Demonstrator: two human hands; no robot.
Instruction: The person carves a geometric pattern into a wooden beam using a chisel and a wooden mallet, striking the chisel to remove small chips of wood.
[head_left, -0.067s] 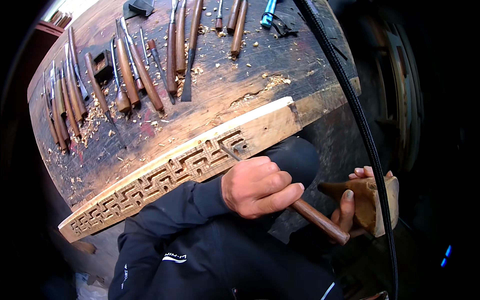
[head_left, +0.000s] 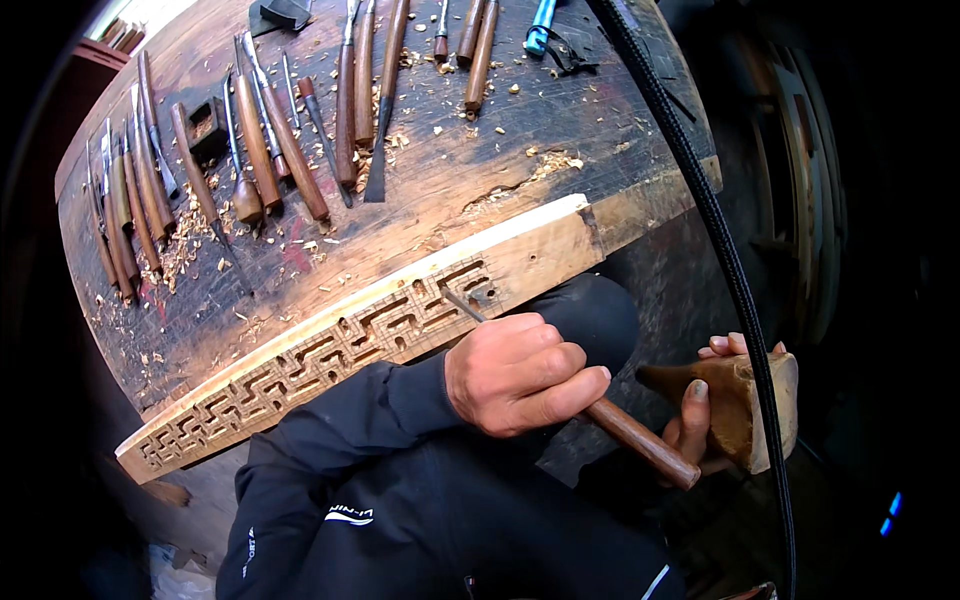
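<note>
My left hand [head_left: 520, 375] is closed around a wood-handled chisel [head_left: 640, 442], its handle slanting down to the right. The thin blade reaches up-left to the carved wooden board [head_left: 540, 250], its tip at the fretwork near the right end of the pattern. Angular grooves and small holes run along the board. To the right, my right hand [head_left: 692, 420] grips a wooden mallet [head_left: 738, 405] with a blocky, pale-ended head. The mallet is apart from the chisel's handle end, and part of that hand is hidden behind it.
Several chisels and gouges [head_left: 255, 140] lie across the worn workbench [head_left: 420, 215] among wood shavings [head_left: 555, 162]. A small dark square box [head_left: 208, 130] sits among them. A blue tool [head_left: 541, 25] lies at the far edge. A black braided cable [head_left: 715, 215] crosses in front of the mallet.
</note>
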